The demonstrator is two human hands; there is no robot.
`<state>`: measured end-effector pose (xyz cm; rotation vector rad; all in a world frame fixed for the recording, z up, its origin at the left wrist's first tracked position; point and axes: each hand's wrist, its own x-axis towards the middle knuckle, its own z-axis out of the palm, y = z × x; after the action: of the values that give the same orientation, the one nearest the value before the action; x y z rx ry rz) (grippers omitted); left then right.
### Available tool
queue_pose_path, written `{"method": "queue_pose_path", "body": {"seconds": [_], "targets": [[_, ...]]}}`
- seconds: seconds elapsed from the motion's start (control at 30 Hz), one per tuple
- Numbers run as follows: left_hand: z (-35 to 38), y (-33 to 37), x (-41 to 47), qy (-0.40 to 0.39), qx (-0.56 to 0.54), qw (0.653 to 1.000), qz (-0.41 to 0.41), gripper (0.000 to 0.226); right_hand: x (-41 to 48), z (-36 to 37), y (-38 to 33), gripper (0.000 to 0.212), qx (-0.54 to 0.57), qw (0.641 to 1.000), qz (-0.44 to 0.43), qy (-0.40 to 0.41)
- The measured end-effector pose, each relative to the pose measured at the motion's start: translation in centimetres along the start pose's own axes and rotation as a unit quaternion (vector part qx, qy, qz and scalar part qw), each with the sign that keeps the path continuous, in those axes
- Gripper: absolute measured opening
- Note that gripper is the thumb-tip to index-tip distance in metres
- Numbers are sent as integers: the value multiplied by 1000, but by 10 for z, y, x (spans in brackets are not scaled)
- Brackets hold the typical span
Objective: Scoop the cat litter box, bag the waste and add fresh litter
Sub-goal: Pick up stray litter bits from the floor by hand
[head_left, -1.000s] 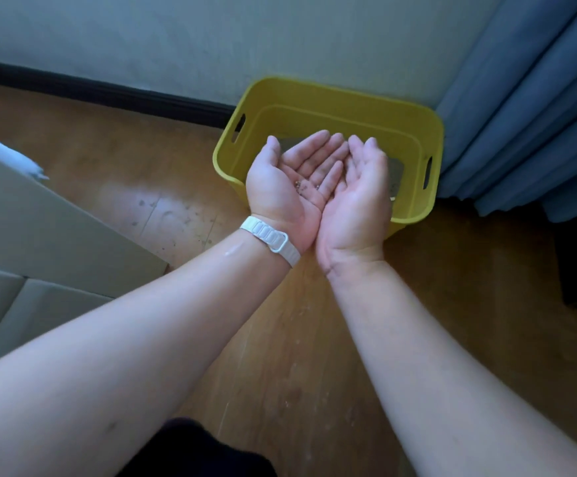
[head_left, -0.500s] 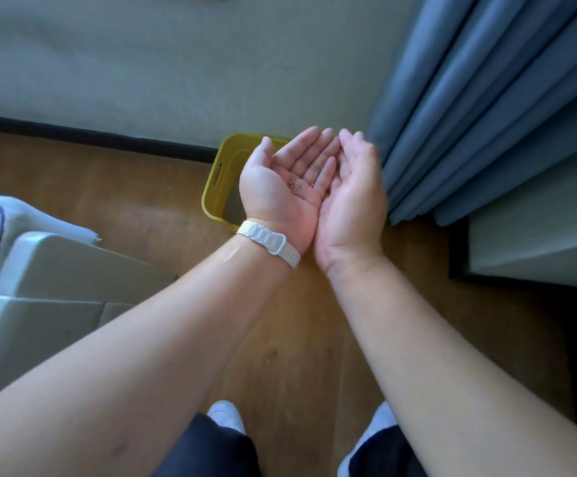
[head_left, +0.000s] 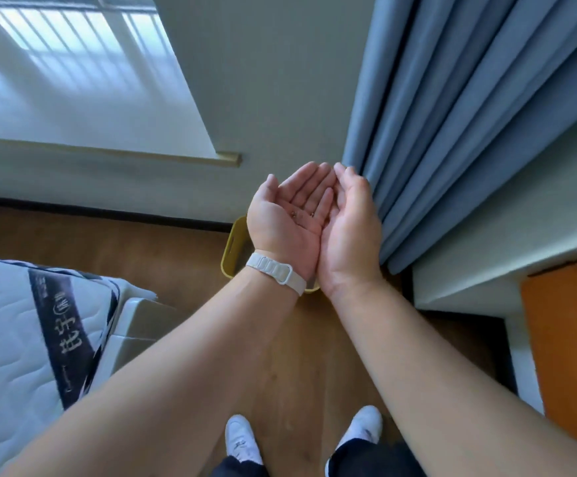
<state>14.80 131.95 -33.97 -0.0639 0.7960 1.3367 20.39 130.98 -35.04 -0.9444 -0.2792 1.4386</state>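
Left of the yellow litter box [head_left: 233,249]: a white mattress [head_left: 8,339]. Above the box, hiding most of it: left hand [head_left: 287,218], palm up, fingers relaxed and cupped, cradling a few litter grains [head_left: 302,214], gripping nothing. Pressed edge to edge beside it: right hand [head_left: 349,228], likewise cupped open. Right of the box: blue curtain [head_left: 452,132].

light: soft daylight from window [head_left: 73,63], upper left | shadows: faint | focus: sharp | edges: wide-angle bending
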Motion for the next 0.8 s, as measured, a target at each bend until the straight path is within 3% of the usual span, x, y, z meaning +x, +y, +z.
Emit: {"method": "queue_pose_path", "body": {"seconds": [0.37,0.57,0.8], "targets": [[104,-1,-100,-19,-1,1000,3,49,-63,33,-115,38,-14,1000,-8,-15],[112,17,-136,-61,11,998,-23,48,-98,53,-125,49,-31,998,-48,0],[94,69,-179,-111,51,989,-77,48,-154,94,-100,46,-11,993,-107,39]]}}
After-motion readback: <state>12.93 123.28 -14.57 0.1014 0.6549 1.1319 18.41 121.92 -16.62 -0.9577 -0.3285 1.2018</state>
